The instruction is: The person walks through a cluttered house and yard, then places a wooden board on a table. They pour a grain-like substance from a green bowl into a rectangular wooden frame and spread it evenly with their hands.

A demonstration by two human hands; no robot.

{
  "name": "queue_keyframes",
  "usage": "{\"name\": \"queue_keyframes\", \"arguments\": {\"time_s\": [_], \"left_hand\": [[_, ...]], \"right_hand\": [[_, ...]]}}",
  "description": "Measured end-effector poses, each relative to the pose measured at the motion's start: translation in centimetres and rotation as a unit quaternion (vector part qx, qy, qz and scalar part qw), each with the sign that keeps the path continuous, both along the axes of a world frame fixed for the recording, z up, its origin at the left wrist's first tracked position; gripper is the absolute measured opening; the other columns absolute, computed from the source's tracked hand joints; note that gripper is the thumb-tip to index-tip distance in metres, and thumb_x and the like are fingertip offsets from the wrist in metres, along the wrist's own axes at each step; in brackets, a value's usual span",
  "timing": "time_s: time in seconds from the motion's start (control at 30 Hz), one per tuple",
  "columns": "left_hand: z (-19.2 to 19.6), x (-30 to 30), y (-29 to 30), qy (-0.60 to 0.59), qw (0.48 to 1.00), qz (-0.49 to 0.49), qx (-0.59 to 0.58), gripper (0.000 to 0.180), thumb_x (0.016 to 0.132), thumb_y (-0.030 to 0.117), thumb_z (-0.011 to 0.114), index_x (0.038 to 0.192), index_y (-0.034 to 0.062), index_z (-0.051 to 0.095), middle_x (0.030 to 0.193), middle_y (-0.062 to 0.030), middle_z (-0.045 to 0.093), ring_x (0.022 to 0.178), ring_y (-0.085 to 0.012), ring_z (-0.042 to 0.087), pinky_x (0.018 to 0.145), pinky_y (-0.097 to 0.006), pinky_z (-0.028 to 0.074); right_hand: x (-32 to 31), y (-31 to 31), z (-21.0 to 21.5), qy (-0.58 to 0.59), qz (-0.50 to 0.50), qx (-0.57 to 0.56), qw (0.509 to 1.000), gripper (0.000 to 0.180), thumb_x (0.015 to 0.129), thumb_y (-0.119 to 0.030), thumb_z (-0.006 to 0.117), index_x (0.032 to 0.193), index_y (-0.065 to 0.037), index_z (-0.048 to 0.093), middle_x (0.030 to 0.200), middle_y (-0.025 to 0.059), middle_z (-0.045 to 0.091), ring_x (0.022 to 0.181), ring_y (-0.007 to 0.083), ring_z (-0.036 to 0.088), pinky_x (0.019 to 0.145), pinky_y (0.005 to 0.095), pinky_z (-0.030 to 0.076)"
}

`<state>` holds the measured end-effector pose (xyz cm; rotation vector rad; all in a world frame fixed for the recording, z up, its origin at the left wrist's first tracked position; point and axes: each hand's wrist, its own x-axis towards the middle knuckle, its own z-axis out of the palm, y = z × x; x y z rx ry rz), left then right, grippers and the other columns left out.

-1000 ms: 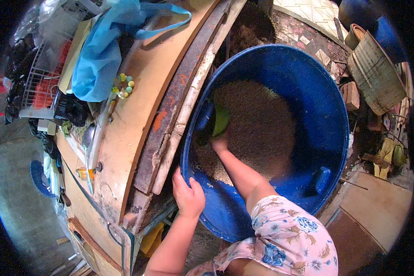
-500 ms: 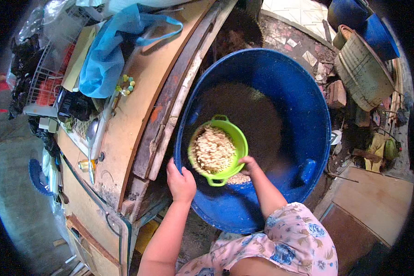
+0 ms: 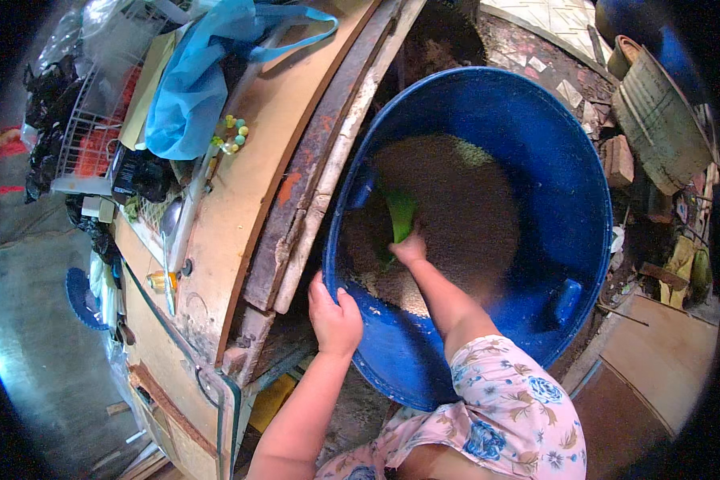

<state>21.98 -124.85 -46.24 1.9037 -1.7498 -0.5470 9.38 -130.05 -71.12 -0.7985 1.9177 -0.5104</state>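
Observation:
A large blue plastic drum [image 3: 578, 160] stands open in front of me. Grain [image 3: 456, 212] covers its bottom, dark in the shade with paler patches near the edges. Deep inside, on the left, a lime-green bowl [image 3: 401, 214] is tipped on its side. My right hand [image 3: 410, 246] grips its near edge, and its inside is turned out of my sight. My left hand [image 3: 336, 316] holds the drum's near-left rim, thumb toward the inside and fingers around the outer wall.
Left of the drum is a wooden table [image 3: 244, 216] with a blue cloth bag [image 3: 190, 100], a beaded bracelet [image 3: 236, 134] and a wire basket [image 3: 84, 136]. A dirty ribbed container [image 3: 660, 132] and bricks [image 3: 618, 160] lie at right. Boards [image 3: 656, 360] sit at lower right.
The green bowl, full of pale grain before, has gone lower into the drum and tipped onto its side in my right hand. My left hand stays on the rim.

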Motion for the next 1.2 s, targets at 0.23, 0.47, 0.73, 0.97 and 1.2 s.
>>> {"name": "queue_keyframes", "arguments": {"time_s": [0.23,0.47,0.73,0.97,1.2], "left_hand": [[0.3,-0.6,-0.6,0.004,0.999,-0.016,0.036,0.044,0.079,0.008,0.046,0.119,-0.0090,0.040,0.109,-0.0300,0.050,0.101,-0.0441,0.050,0.091,-0.045,0.039],[0.4,0.0,-0.1,0.016,1.000,0.013,0.021,0.054,0.076,0.012,0.051,0.125,-0.0047,0.037,0.115,-0.0292,0.048,0.105,-0.0440,0.048,0.094,-0.046,0.037],[3.1,-4.4,5.6,0.107,0.990,-0.079,0.051,0.056,0.068,0.022,0.068,0.114,-0.0042,0.050,0.110,-0.0221,0.052,0.101,-0.0367,0.052,0.084,-0.042,0.043],[7.5,-6.9,7.4,0.438,0.847,0.039,0.299,0.016,0.072,0.004,0.060,0.085,-0.0055,0.062,0.077,-0.0107,0.064,0.062,-0.0206,0.063,0.053,-0.033,0.050],[14.9,-7.4,6.3,0.255,0.938,-0.098,0.212,0.028,0.071,0.002,0.054,0.098,-0.0018,0.061,0.084,-0.0117,0.064,0.073,-0.0233,0.063,0.063,-0.035,0.051]], "right_hand": [[-1.6,5.2,-8.6,-0.349,-0.175,-0.101,0.915,0.077,0.060,-0.014,0.064,0.131,-0.009,0.034,0.112,0.0135,0.054,0.093,0.0296,0.056,0.084,0.0382,0.047],[-12.5,14.2,5.7,-0.607,-0.175,-0.059,0.773,0.076,0.058,-0.014,0.061,0.130,0.002,0.040,0.117,0.0188,0.056,0.107,0.0336,0.055,0.099,0.0464,0.041],[-10.3,17.3,24.7,-0.498,-0.267,-0.265,0.781,0.095,0.062,0.001,0.054,0.143,-0.022,0.009,0.137,0.0103,0.033,0.126,0.0279,0.036,0.100,0.0425,0.039],[-18.8,15.8,34.1,-0.538,-0.146,-0.189,0.808,0.062,0.090,-0.049,0.046,0.140,-0.019,0.028,0.137,0.0057,0.043,0.121,0.0240,0.045,0.099,0.0412,0.040],[-21.9,14.9,37.2,-0.511,-0.036,-0.302,0.804,0.077,0.083,-0.052,0.056,0.142,-0.012,0.026,0.140,0.0076,0.038,0.126,0.0233,0.038,0.104,0.0396,0.032]]}}
